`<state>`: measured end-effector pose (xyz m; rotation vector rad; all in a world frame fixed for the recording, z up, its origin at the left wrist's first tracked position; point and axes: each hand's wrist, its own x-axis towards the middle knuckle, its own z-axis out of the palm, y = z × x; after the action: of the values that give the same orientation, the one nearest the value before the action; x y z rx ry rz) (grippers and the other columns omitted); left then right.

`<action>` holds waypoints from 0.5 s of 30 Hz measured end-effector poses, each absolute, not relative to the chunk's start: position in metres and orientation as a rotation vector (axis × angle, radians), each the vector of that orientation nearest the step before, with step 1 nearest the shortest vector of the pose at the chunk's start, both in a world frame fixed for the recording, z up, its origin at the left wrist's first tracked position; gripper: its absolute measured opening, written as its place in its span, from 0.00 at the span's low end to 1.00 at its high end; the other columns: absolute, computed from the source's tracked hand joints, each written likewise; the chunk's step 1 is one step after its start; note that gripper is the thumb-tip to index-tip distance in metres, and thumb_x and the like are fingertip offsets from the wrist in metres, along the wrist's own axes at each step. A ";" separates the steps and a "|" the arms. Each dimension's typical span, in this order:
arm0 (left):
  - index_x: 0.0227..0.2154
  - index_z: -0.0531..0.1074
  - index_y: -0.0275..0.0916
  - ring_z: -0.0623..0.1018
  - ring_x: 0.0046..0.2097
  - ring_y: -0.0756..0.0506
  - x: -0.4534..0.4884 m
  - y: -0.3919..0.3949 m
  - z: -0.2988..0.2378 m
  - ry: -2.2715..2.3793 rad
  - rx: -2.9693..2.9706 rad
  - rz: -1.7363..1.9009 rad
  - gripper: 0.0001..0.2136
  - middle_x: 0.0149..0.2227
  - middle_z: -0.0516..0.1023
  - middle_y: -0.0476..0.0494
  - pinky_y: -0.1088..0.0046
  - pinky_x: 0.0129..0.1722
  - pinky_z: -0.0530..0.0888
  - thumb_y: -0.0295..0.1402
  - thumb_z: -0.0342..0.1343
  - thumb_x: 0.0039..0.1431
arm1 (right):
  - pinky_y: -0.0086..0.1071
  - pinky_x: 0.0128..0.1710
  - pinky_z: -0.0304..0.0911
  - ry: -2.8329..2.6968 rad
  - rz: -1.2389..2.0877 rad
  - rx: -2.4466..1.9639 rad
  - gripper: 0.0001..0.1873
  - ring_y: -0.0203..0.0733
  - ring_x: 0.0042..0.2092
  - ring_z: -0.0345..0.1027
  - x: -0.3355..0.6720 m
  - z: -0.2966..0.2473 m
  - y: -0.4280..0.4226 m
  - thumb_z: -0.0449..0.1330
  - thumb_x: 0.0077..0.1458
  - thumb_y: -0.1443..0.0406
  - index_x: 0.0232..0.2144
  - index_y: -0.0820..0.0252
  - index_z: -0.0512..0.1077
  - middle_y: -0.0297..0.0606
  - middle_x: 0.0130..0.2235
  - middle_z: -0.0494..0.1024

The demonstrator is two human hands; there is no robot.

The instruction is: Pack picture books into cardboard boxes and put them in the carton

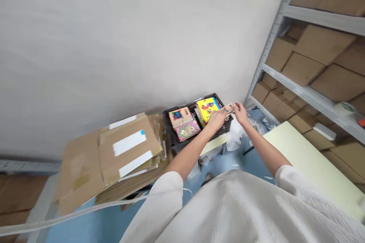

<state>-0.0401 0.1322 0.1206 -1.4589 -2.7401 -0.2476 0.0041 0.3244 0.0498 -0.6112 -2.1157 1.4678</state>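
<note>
Both my arms reach forward over a black plastic crate standing by the white wall. My left hand and my right hand are pinched together on a small flat book held above the crate's right rim. Inside the crate lie a yellow picture book, a pinkish book with a blue picture and a pink and green book. My white sleeves fill the lower part of the view.
Flattened cardboard boxes with white labels are piled left of the crate. A grey metal shelf rack full of brown cartons stands at the right. A pale green board lies on the blue floor, with crumpled white wrapping by the crate.
</note>
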 end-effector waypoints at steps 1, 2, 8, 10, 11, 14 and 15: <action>0.58 0.76 0.35 0.83 0.57 0.35 -0.026 0.153 0.116 -2.715 -1.539 -0.245 0.14 0.55 0.83 0.29 0.59 0.60 0.72 0.26 0.52 0.75 | 0.46 0.60 0.75 -2.100 1.413 -0.658 0.28 0.53 0.60 0.76 0.024 0.046 0.342 0.56 0.65 0.53 0.61 0.61 0.73 0.52 0.62 0.79; 0.57 0.76 0.34 0.83 0.57 0.35 -0.010 0.173 0.111 -2.687 -1.616 -0.244 0.14 0.54 0.84 0.29 0.59 0.60 0.73 0.27 0.50 0.76 | 0.46 0.63 0.73 -2.085 1.361 -0.701 0.28 0.53 0.61 0.76 0.045 0.042 0.361 0.59 0.63 0.55 0.60 0.62 0.74 0.53 0.62 0.79; 0.56 0.78 0.38 0.82 0.56 0.37 0.082 0.287 0.070 -2.595 -1.982 -0.355 0.17 0.55 0.83 0.33 0.59 0.60 0.75 0.37 0.47 0.79 | 0.45 0.58 0.73 -2.016 1.203 -1.026 0.27 0.51 0.52 0.78 0.187 0.002 0.467 0.61 0.53 0.61 0.55 0.60 0.75 0.48 0.52 0.84; 0.59 0.77 0.39 0.82 0.58 0.38 0.108 0.318 0.052 -2.602 -2.072 -0.390 0.16 0.58 0.82 0.35 0.61 0.61 0.75 0.34 0.48 0.78 | 0.43 0.51 0.74 -2.003 1.174 -1.137 0.26 0.48 0.43 0.77 0.234 -0.013 0.495 0.60 0.52 0.60 0.54 0.58 0.75 0.41 0.43 0.84; 0.60 0.76 0.40 0.81 0.59 0.38 0.119 0.332 0.043 -2.607 -2.118 -0.402 0.17 0.60 0.81 0.36 0.61 0.62 0.75 0.33 0.49 0.77 | 0.42 0.48 0.74 -1.995 1.162 -1.187 0.26 0.47 0.39 0.75 0.257 -0.020 0.507 0.60 0.52 0.59 0.54 0.57 0.75 0.38 0.39 0.83; 0.63 0.75 0.41 0.78 0.63 0.37 0.147 0.367 0.012 -2.664 -2.267 -0.389 0.19 0.64 0.78 0.36 0.60 0.64 0.74 0.32 0.51 0.74 | 0.38 0.42 0.70 -1.949 1.148 -1.328 0.27 0.46 0.36 0.72 0.316 -0.041 0.535 0.58 0.50 0.59 0.52 0.58 0.75 0.33 0.32 0.79; 0.64 0.75 0.41 0.78 0.64 0.37 0.155 0.378 0.002 -2.685 -2.324 -0.364 0.19 0.65 0.77 0.36 0.60 0.65 0.74 0.32 0.52 0.74 | 0.38 0.41 0.69 -1.930 1.155 -1.366 0.26 0.46 0.35 0.71 0.332 -0.047 0.542 0.58 0.50 0.59 0.52 0.59 0.75 0.33 0.32 0.78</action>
<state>0.1548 0.3778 0.0023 -2.3241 -2.6854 -0.3642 0.3324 0.5416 -0.0473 -1.3663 -1.9296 1.1550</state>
